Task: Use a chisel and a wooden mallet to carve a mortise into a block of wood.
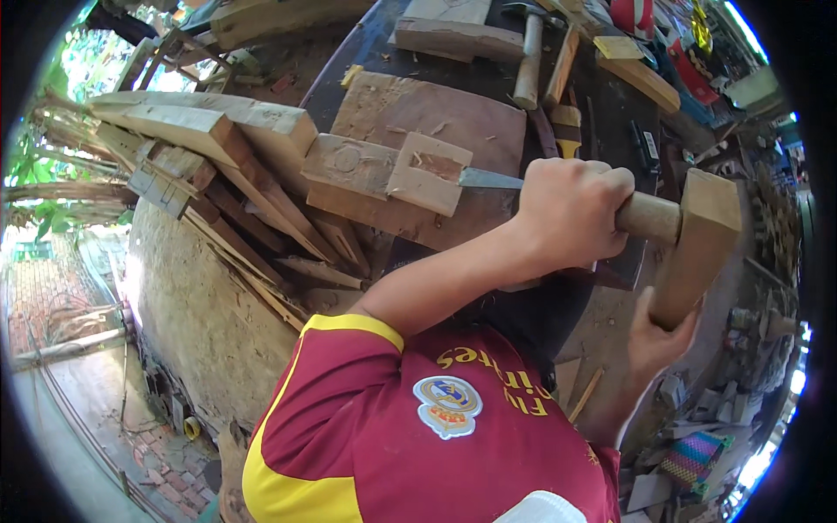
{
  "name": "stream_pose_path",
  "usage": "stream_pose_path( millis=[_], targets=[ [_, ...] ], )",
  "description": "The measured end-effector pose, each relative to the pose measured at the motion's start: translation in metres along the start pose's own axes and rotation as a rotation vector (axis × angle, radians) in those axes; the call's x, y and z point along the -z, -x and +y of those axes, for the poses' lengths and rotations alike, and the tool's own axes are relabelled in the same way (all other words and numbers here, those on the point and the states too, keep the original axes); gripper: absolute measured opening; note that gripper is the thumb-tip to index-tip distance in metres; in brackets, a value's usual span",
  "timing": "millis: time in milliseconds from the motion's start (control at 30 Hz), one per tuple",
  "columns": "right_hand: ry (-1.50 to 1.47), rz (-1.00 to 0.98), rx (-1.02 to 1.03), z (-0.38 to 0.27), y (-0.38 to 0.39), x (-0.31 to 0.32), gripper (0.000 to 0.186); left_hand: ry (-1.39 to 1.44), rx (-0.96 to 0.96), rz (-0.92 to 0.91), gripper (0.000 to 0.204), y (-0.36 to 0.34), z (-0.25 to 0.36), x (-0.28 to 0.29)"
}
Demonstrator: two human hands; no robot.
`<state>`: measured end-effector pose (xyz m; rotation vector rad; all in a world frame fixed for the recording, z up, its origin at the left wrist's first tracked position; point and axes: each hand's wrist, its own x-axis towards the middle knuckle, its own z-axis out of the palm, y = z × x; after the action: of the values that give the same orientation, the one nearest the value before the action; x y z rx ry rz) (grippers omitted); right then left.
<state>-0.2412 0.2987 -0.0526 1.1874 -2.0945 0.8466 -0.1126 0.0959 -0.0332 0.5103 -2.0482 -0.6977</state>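
My left hand (pixel 567 205) is closed round the round wooden handle (pixel 652 215) of a chisel. The chisel's steel blade (pixel 490 179) points left, its tip at the cut recess in a small light wooden block (pixel 418 187). That block sits beside a longer wooden piece (pixel 344 161) on a brown board (pixel 445 105). My right hand (pixel 663 340) grips the lower part of a rectangular wooden block (pixel 704 227), whose upper part is against the handle's end.
Long timbers (pixel 218 139) are stacked at the left. A hammer (pixel 527 70), wood pieces (pixel 458 39) and tools lie on the dark bench (pixel 323 100) at the top. Offcuts and a colourful woven item (pixel 693 458) are at the lower right.
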Motion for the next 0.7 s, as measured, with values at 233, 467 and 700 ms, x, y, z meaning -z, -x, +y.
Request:
stream_pose_path(
  millis=[233,467,700],
  targets=[
    [-0.387,0.276,-0.374,-0.002,0.016,-0.009,0.062,-0.022,-0.038,-0.007,0.025,0.001,-0.001,-0.010],
    [-0.489,0.266,-0.744,0.012,0.019,0.007,0.068,-0.063,-0.031,-0.056,0.027,0.004,-0.004,-0.007],
    [-0.198,-0.046,-0.366,0.003,0.047,-0.011,0.072,-0.120,-0.044,-0.121,0.025,0.008,-0.009,-0.011]
  ],
)
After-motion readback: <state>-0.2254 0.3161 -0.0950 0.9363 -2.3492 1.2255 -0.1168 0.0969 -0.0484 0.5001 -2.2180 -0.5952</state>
